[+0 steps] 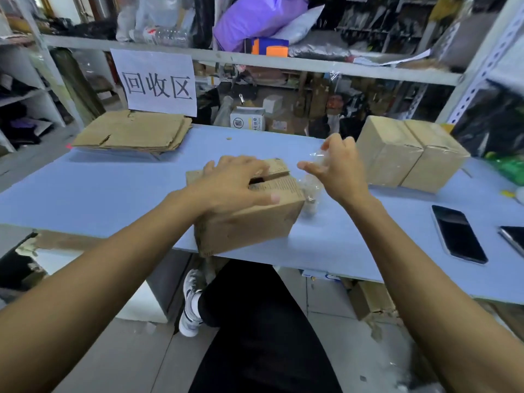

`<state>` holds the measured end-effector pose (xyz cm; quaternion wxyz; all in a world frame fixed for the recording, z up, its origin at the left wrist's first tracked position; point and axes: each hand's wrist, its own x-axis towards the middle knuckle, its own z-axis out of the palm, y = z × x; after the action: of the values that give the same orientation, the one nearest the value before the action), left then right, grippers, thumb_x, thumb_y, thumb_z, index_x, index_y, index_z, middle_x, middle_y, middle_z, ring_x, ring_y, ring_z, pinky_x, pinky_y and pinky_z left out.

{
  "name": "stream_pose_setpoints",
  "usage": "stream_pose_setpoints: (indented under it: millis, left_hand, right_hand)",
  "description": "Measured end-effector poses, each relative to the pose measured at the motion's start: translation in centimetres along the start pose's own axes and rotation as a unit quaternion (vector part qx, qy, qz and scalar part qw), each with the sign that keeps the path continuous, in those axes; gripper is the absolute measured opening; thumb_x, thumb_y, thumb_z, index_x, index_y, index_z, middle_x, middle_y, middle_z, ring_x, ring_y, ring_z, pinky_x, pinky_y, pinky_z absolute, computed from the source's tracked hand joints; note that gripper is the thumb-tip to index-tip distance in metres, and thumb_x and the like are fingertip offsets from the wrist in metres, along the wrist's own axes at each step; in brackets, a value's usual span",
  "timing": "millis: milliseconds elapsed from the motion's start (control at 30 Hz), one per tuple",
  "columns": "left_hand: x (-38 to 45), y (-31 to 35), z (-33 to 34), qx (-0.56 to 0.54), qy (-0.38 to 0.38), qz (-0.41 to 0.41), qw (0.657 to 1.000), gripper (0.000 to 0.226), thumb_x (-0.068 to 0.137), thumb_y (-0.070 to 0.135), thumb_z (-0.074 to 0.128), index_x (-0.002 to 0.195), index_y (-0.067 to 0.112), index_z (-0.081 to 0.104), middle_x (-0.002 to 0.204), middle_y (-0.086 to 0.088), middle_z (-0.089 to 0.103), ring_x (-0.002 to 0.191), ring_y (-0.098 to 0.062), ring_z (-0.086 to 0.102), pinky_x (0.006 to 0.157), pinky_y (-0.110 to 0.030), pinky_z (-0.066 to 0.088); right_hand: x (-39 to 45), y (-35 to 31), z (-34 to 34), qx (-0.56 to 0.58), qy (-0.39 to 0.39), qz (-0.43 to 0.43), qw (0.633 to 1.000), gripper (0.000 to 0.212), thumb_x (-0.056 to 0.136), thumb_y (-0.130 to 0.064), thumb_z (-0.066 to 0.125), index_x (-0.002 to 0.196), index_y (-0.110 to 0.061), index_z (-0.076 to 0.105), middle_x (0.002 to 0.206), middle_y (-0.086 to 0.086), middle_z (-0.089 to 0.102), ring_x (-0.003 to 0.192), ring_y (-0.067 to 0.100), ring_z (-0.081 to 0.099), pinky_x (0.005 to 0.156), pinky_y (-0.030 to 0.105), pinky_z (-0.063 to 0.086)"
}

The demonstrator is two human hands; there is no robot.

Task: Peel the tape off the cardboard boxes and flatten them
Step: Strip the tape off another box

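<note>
Blue table [113, 194]: left hand [238, 182] presses box [249, 222], fingers spread; right hand [337, 171] pinches clear tape [317, 160].

A pale blue desk [119, 191] stands before cluttered grey metal shelves [255, 59] bearing a paper sign [157, 82]; the floor [119, 361] is grey.

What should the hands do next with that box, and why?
Probably drop the clear tape that the right hand pinches, then fold the box flat. The top flaps already gape under the left hand, so the tape looks off, and a pile of flattened cardboard waits at the table's far left.
</note>
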<state>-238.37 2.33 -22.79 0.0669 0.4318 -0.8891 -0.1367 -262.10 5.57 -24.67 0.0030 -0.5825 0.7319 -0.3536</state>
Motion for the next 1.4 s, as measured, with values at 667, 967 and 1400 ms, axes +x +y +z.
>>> stream_pose_setpoints:
  millis: [667,967,1400]
  left_hand:
    - [1.0,-2.0,0.9,0.027,0.031,0.019,0.999,0.094,0.056,0.089,0.045,0.142,0.052,0.043,0.153,0.008,0.038,0.137,-0.021,0.039,0.108,-0.046,0.037]
    - [1.1,-2.0,1.0,0.027,0.038,0.02,0.999,0.094,0.056,0.088,0.045,0.142,0.052,0.042,0.153,0.008,0.038,0.139,-0.02,0.036,0.111,-0.047,0.035]
    - [-0.1,-1.7,1.2,0.079,0.223,0.129,0.963,0.061,0.089,0.068,0.041,0.102,0.017,0.071,0.1,-0.001,0.069,0.101,-0.027,0.058,0.08,-0.046,0.05]
  right_hand:
    - [-0.3,4.6,6.8,0.005,-0.214,0.083,0.973,0.128,0.066,-0.052,0.089,0.157,-0.028,0.004,0.143,0.015,0.026,0.125,0.038,0.049,0.102,0.049,0.048]
    - [-0.7,5.1,2.7,0.12,-0.297,0.086,0.943,0.13,0.071,-0.034,0.091,0.16,-0.026,-0.002,0.16,0.007,0.017,0.149,0.024,0.019,0.118,0.041,0.024]
    - [-2.2,1.6,0.7,0.182,-0.107,0.075,0.975,0.064,0.088,-0.067,0.059,0.133,-0.022,0.056,0.132,0.0,0.055,0.119,0.015,0.053,0.102,0.038,0.046]
